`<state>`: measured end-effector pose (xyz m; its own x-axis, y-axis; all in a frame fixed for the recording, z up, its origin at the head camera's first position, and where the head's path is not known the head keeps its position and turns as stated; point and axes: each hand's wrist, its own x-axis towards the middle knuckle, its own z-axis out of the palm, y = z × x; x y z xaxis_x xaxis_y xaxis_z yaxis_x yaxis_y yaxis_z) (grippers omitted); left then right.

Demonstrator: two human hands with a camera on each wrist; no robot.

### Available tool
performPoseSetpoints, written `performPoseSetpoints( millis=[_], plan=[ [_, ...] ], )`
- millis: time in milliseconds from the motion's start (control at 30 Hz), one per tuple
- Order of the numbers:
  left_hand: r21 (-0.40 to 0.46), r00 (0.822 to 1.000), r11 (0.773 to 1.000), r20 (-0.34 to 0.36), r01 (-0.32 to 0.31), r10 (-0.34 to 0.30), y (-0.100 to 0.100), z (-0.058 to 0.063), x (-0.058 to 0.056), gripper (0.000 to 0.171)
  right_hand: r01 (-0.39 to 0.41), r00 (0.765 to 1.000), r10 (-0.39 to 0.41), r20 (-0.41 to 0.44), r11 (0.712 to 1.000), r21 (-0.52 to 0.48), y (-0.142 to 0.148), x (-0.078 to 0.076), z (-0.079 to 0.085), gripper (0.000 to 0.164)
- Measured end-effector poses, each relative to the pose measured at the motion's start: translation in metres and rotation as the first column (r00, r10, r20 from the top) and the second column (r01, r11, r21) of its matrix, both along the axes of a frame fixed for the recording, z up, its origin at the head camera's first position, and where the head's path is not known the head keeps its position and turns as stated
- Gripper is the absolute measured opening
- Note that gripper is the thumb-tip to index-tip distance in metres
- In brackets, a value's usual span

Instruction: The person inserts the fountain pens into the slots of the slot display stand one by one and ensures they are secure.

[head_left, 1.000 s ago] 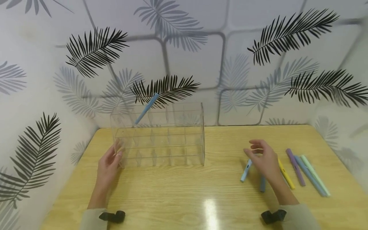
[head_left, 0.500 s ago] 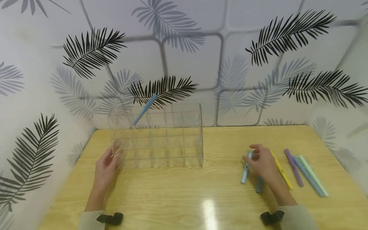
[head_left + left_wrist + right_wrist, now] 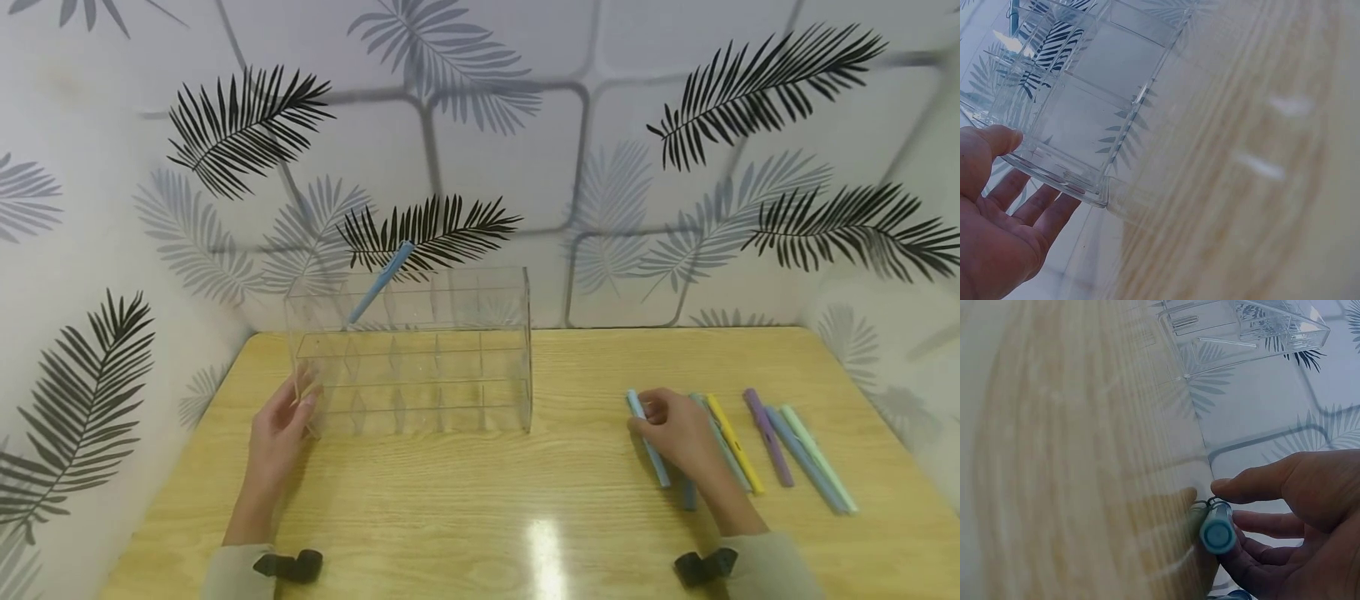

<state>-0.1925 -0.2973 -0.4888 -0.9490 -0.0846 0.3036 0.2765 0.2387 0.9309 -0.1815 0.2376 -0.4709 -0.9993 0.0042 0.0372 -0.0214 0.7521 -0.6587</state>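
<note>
Presently, the right hand [image 3: 677, 429] has a light-blue pen [image 3: 651, 446] pinched between thumb and fingers, well apart from the clear rack [image 3: 416, 384]. Whether the pen is off the table [image 3: 450, 508] cannot be told. The left hand [image 3: 276, 429] is clamped on the rack's left side, thumb opposite fingers. A blue pen [image 3: 380, 283] leans in the rack's top row. Step in hand, as judged: picking up a pen. The next move appears to call for a secure pinch and a lift clear of the dark-blue pen [image 3: 688, 495] near the right hand.
</note>
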Motion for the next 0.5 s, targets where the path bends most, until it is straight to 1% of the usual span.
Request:
performPoseSetpoints(
  millis=[100,200,367,500],
  plan=[
    [0.019,1.0,1.0,-0.013,0.009,-0.009,0.001,0.001,-0.001,0.049,0.011,1.0,-0.011,-0.005,1.0,0.011,0.0,-0.001,0.0,0.044],
    [0.026,1.0,1.0,-0.017,0.006,-0.005,0.002,0.002,0.0,0.049,0.007,1.0,-0.007,-0.018,1.0,-0.008,0.001,-0.003,-0.001,0.041],
    [0.026,1.0,1.0,-0.007,0.003,-0.003,0.002,0.003,0.001,0.049,0.0,1.0,-0.002,-0.029,0.996,-0.088,0.004,-0.003,0.0,0.036],
    [0.025,1.0,1.0,-0.003,0.001,-0.001,0.001,0.003,0.001,0.049,0.021,0.999,-0.029,-0.044,0.983,-0.18,0.005,-0.003,0.01,0.036]
  ],
)
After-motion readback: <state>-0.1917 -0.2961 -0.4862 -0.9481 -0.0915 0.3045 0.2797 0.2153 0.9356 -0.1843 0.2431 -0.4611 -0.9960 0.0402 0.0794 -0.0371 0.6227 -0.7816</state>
